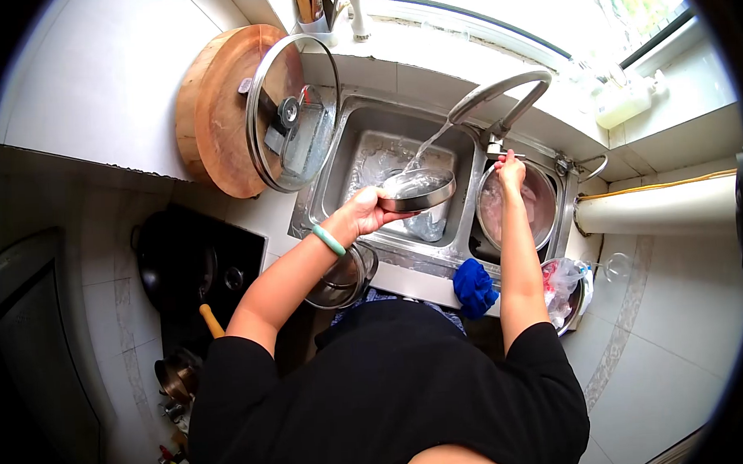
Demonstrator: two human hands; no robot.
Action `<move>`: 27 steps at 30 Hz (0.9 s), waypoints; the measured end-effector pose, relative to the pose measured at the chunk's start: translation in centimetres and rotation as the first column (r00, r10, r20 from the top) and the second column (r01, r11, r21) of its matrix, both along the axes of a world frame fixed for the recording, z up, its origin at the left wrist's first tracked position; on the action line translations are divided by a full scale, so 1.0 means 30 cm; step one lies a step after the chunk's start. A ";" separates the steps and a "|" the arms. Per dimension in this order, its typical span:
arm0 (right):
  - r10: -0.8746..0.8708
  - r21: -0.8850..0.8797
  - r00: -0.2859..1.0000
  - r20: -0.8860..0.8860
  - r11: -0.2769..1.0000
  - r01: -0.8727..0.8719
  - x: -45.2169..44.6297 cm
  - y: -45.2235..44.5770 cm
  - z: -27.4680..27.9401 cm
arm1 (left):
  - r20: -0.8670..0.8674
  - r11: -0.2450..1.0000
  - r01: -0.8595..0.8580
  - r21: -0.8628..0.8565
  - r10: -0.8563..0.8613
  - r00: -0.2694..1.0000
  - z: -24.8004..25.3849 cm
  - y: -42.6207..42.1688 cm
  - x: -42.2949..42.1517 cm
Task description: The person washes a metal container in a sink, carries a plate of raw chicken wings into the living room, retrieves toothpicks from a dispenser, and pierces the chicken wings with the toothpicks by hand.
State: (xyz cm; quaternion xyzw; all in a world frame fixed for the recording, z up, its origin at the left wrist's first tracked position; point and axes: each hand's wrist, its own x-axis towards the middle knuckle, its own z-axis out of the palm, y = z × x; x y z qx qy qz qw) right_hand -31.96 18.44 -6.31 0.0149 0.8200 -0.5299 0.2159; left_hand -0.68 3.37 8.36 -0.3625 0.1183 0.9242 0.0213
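Observation:
My left hand (369,212) grips a round metal dish (420,198) by its near left rim, over the left sink basin (353,141). Water from the curved faucet (498,94) runs down into the dish. At the faucet's base, my right hand (511,169) has its fingers closed on the faucet handle (507,155). Below that hand a large metal pot (543,204) stands in the right basin, its contents pale and hard to make out.
A glass lid (257,125) leans by a round wooden board (227,147) at the left. A blue cloth (474,288) lies on the front edge. Plastic bags (563,280) are at the right, and a black wok (170,261) sits on the stove.

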 end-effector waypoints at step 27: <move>0.631 0.171 0.715 -0.300 0.773 -0.611 0.446 0.124 0.416 | -0.104 0.957 -0.215 -0.196 0.197 0.975 0.148 0.344 0.229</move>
